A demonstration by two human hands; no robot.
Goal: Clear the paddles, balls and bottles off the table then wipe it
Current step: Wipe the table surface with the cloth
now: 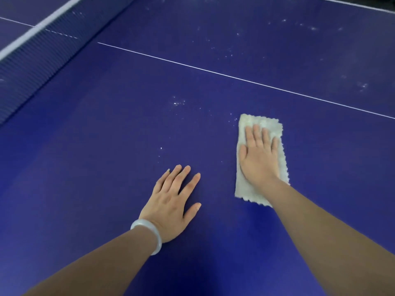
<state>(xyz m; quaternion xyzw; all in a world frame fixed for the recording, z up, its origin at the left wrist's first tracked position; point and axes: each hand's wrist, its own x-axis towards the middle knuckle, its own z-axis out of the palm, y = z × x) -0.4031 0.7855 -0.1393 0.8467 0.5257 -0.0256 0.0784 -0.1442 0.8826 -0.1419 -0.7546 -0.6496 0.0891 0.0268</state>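
Both arms reached forward. Left hand (171, 205) lay flat, palm down, fingers spread. Right hand (259, 155) pressed flat, fingers together.

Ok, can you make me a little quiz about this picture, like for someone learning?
1. True or false: the right hand lies flat on the cloth.
2. What does the left hand touch? A) the net B) the bare table C) the cloth
3. Fill in: white specks lie between the hands and the white ____.

Key: 1 true; 2 B; 3 line.
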